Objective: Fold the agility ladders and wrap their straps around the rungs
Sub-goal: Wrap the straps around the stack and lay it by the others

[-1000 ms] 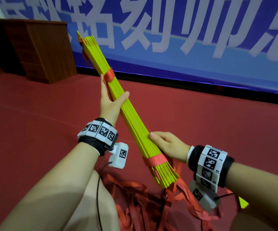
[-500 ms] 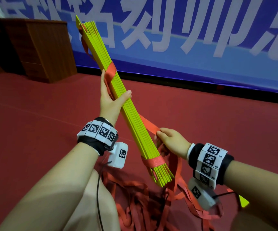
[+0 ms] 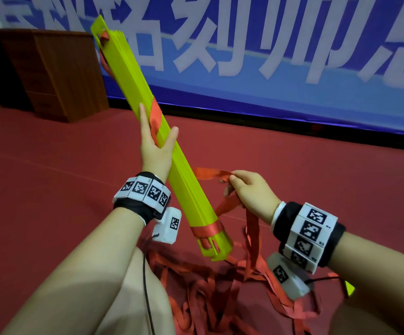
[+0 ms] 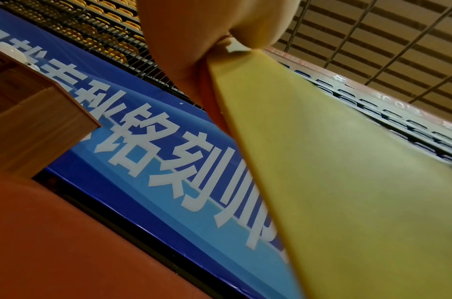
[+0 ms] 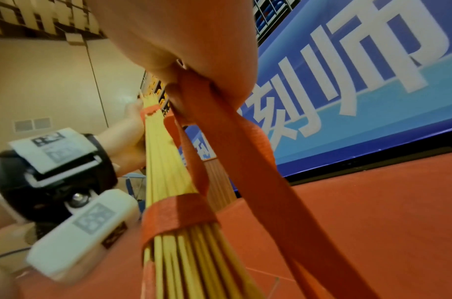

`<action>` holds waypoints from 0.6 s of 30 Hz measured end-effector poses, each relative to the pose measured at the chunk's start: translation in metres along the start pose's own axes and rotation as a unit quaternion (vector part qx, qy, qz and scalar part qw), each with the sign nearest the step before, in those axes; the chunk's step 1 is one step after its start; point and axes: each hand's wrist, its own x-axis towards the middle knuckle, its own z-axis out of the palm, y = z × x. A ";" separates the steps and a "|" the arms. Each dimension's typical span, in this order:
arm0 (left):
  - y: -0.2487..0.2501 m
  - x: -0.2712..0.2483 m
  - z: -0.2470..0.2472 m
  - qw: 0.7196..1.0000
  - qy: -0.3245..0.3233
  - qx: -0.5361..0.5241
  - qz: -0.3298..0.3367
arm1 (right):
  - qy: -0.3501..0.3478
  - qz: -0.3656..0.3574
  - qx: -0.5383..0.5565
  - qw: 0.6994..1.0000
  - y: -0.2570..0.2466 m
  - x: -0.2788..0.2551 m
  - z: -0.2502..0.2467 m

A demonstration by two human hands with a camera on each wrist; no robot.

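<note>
Rungs point(image 3: 162, 151) and strap point(image 3: 210, 174) in both hands

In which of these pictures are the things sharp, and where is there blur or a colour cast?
Head view: mostly sharp; the stacked yellow rungs and right hand are clear, the banner lettering soft and bent toward the edges. Left wrist view: the rungs fill the frame, blurred and dull; the left hand is out of focus. Right wrist view: the red strap looks orange and slightly soft.

Red carpeted floor point(image 3: 292, 165), blue banner point(image 3: 292, 97) with large white Chinese characters along the wall, brown wooden cabinet point(image 3: 58, 76) at left, slatted ceiling point(image 4: 373, 30) overhead
</note>
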 end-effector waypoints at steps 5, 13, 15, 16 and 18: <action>0.003 -0.004 0.006 0.995 0.024 -0.068 -0.068 | 0.022 -0.042 0.026 0.999 -0.012 -0.006 0.001; 0.004 0.003 0.003 0.947 0.051 -0.231 -0.216 | 0.017 -0.086 -0.030 0.996 0.000 -0.009 0.003; 0.009 -0.001 0.004 0.939 0.042 -0.262 -0.217 | -0.013 -0.108 -0.043 0.993 0.004 -0.015 0.013; 0.010 -0.003 0.005 0.937 0.034 -0.270 -0.216 | -0.023 -0.124 -0.062 0.990 0.006 -0.018 0.019; 0.013 -0.005 0.007 0.944 0.017 -0.260 -0.204 | -0.020 -0.153 -0.116 0.981 0.011 -0.020 0.026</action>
